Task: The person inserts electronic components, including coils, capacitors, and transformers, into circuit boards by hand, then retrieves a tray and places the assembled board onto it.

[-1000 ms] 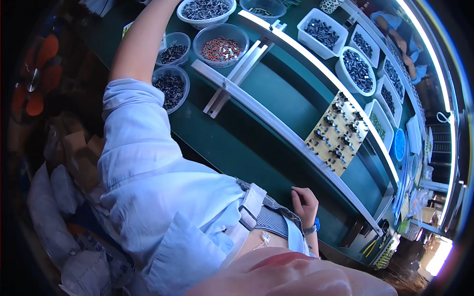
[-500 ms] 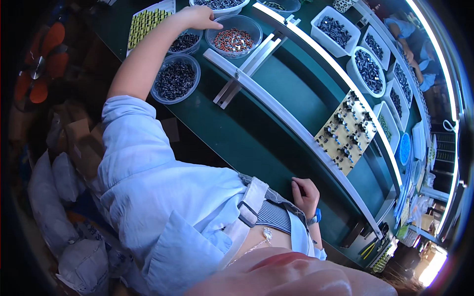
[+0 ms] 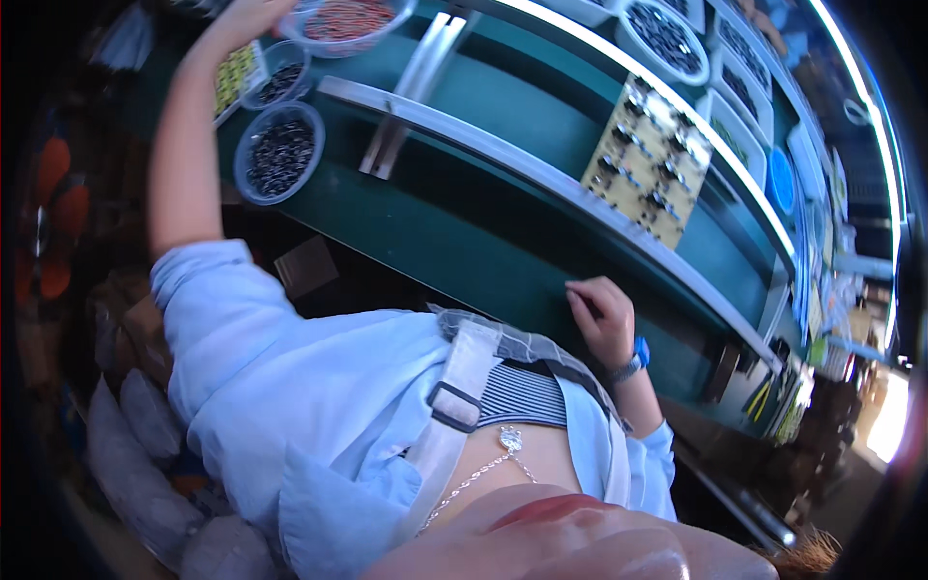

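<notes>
My left hand (image 3: 249,19) reaches far out at the upper left, beside the rim of a clear round tub of small orange rings (image 3: 348,21). It is blurred and partly cut off by the picture's edge, so its fingers cannot be read. Nearer along the same arm are a small tub of dark parts (image 3: 280,82) and a round tub of black parts (image 3: 279,157). My right hand (image 3: 606,321), with a blue watch above it, is held over the green bench near its front edge. Its fingers are curled in; whatever they may hold is hidden.
A pale circuit board (image 3: 646,159) with several upright components lies across metal rails (image 3: 541,174) on the green bench (image 3: 425,217). White bins of dark parts (image 3: 739,82) line the far side. A blue round container (image 3: 779,182) stands at the right. A lit strip lamp crosses above.
The view has shifted, carrying the bench, tubs and board up and left in the picture. My left hand stays by the orange rings' tub, now blurred. My right hand remains curled near the bench edge.
</notes>
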Available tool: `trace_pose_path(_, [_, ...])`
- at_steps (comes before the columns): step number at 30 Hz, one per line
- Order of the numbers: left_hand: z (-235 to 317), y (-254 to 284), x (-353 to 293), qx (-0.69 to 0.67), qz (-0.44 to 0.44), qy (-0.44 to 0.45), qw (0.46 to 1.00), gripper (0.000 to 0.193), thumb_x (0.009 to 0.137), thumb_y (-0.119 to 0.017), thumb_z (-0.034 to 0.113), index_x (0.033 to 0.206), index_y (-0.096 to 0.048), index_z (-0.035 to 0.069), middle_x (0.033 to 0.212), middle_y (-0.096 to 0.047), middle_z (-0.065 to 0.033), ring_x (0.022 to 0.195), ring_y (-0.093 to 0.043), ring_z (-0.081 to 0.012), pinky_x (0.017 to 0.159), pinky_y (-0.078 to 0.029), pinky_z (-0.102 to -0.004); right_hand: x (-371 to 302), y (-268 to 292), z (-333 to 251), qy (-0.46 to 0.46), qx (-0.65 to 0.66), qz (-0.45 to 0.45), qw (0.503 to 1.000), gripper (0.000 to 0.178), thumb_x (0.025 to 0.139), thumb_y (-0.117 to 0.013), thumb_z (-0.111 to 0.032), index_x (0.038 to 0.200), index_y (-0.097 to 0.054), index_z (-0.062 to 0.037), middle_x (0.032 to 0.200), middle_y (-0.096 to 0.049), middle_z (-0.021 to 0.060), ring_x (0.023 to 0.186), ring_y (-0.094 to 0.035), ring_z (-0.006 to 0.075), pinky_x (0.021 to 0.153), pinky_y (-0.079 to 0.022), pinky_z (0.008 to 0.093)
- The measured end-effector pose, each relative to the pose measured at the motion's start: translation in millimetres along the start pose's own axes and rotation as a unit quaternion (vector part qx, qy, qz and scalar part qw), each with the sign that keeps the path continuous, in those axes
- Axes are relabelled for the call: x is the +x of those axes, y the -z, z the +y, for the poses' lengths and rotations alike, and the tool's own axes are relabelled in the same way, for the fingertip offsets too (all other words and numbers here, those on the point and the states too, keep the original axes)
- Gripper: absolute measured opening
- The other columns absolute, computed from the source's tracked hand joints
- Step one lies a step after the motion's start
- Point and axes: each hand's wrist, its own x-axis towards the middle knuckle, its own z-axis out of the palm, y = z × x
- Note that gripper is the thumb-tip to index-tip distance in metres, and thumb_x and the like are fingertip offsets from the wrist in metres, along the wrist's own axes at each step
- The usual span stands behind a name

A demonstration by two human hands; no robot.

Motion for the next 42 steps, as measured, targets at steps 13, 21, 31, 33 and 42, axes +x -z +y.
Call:
trace_pose_path(13, [163.2, -145.4, -152.8, -0.173, -0.258, -0.204, 0.928, 0.025, 0.090, -0.054, 0.017, 0.073, -0.050, -0.001, 0.066, -0.058, -0.0120, 0.057, -0.055, -0.0181, 0.054, -0.042, -0.0299, 61.3, 31.2, -77.6, 0.207, -0.138, -0.122, 0.961, 0.030, 0.073, -0.073, -0.012, 0.101, -0.065, -0.0061, 0.094, -0.062, 0.0087, 0.079, -0.062, 0.0229, 0.065, -0.050, 0.0315])
trace_pose_path(21, [195.8, -224.5, -158.7, -0.236, -0.206, -0.184, 0.931, 0.026, 0.089, -0.054, 0.019, 0.071, -0.050, 0.001, 0.058, -0.055, -0.0122, 0.051, -0.054, -0.0215, 0.049, -0.040, -0.0315, 28.4, 7.3, -16.0, 0.047, -0.296, -0.247, 0.921, 0.027, 0.076, -0.069, -0.020, 0.098, -0.064, -0.0054, 0.091, -0.059, 0.0089, 0.084, -0.061, 0.0242, 0.070, -0.050, 0.0341])
trace_pose_path(31, [213.0, -208.4, -159.5, -0.189, -0.122, -0.239, 0.945, 0.025, 0.088, -0.061, 0.027, 0.080, -0.060, 0.004, 0.066, -0.059, -0.0091, 0.056, -0.057, -0.0223, 0.051, -0.044, -0.0310, 12.0, 41.9, -6.1, 0.078, -0.108, -0.065, 0.989, 0.016, 0.079, -0.069, -0.010, 0.092, -0.065, -0.0012, 0.087, -0.065, 0.0086, 0.075, -0.064, 0.0203, 0.067, -0.053, 0.0302])
trace_pose_path(33, [216.6, -204.6, -160.1, -0.185, -0.087, -0.257, 0.944, 0.024, 0.087, -0.063, 0.028, 0.081, -0.061, 0.005, 0.069, -0.061, -0.0089, 0.058, -0.060, -0.0245, 0.052, -0.046, -0.0325, 4.9, 48.6, -10.1, -0.062, 0.056, -0.039, 0.996, 0.013, 0.082, -0.067, -0.005, 0.094, -0.064, 0.0002, 0.090, -0.066, 0.0074, 0.075, -0.065, 0.0153, 0.065, -0.052, 0.0263])
trace_pose_path(42, [242.6, -209.6, -160.9, -0.225, -0.172, -0.419, 0.862, 0.017, 0.084, -0.066, 0.020, 0.086, -0.063, 0.004, 0.081, -0.062, -0.0090, 0.074, -0.062, -0.0237, 0.062, -0.050, -0.0326, -4.5, 64.5, 4.8, -0.089, 0.279, 0.118, 0.949, 0.022, 0.086, -0.063, -0.002, 0.107, -0.065, 0.0002, 0.087, -0.064, 0.0041, 0.071, -0.061, 0.0092, 0.066, -0.051, 0.0213])
